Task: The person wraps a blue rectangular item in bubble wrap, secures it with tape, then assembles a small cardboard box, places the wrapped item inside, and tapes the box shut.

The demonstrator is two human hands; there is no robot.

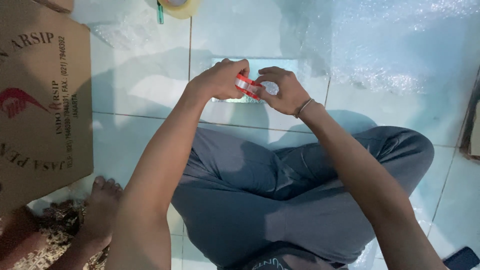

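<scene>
My left hand (220, 80) and my right hand (281, 90) meet above the tiled floor, both pinching a strip of red and white tape (247, 85) stretched between them. Under the hands lies a flat parcel wrapped in bubble wrap (272, 65), partly hidden by my fingers. A thin bracelet sits on my right wrist. I sit cross-legged in grey trousers (250, 200).
A brown cardboard box (40, 100) with red and black print stands at the left. A roll of clear tape (179, 7) lies at the top edge. A sheet of bubble wrap (390, 45) spreads over the floor at the upper right. Another person's bare foot (102, 200) rests at the lower left.
</scene>
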